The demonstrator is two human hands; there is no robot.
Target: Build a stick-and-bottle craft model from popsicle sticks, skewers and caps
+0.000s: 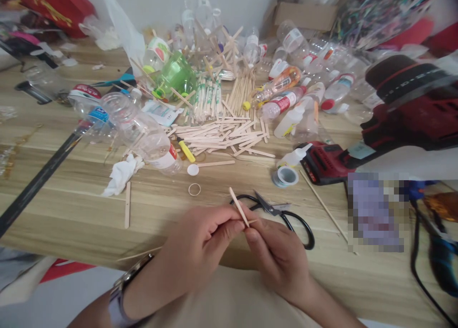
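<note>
Both hands meet low in the middle of the head view, over the table's front edge. My left hand (211, 237), a watch on its wrist, is closed with thumb and forefinger on a wooden craft stick (238, 205) that points up and away. My right hand (281, 249) pinches the near end of the same stick. A thin pointed wooden tip shows between the fingers. It lines up with a bamboo skewer (139, 254) coming out behind my left wrist, but the hand hides the middle. Black-handled scissors (270, 209) lie open just behind my right hand.
A pile of craft sticks (222, 135) lies mid-table, with plastic bottles (162, 154) around it. A red power drill (404, 113) stands at right near a glue bottle (293, 157) and a loose skewer (325, 209). Crumpled tissue (123, 173) lies left.
</note>
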